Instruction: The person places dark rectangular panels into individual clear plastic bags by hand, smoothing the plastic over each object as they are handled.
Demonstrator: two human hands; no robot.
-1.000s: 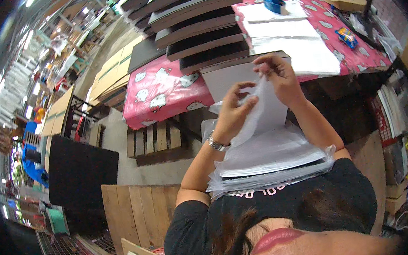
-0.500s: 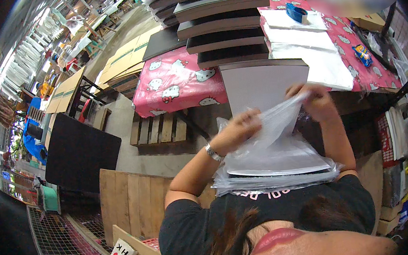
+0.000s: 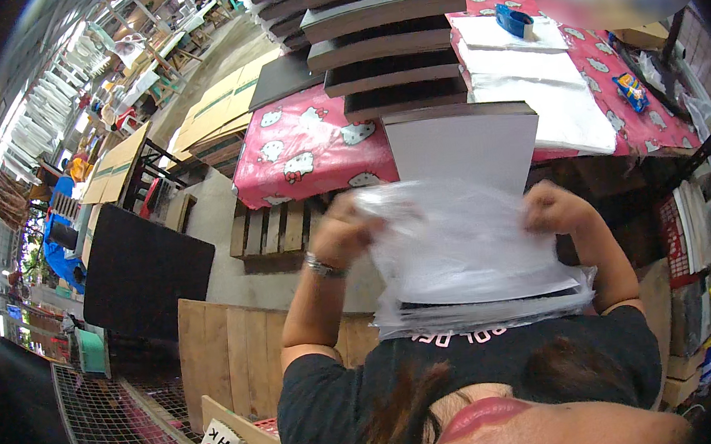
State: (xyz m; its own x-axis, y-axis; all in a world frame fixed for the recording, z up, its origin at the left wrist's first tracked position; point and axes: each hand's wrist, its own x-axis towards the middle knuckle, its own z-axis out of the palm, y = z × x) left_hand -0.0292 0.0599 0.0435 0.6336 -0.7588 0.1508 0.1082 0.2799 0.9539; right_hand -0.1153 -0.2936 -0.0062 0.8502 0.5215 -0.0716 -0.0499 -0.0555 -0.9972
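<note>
Behind, a pink tabletop (image 3: 308, 155) is seen. A clear plastic bag (image 3: 457, 239) is being pulled over a white board (image 3: 463, 151), gripped by the left hand (image 3: 341, 227) and right hand (image 3: 556, 206). More pulling down seems needed.

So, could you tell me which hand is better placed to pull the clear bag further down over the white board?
Probably neither alone: the left hand and right hand each grip a side of the clear bag over the white board.
</note>
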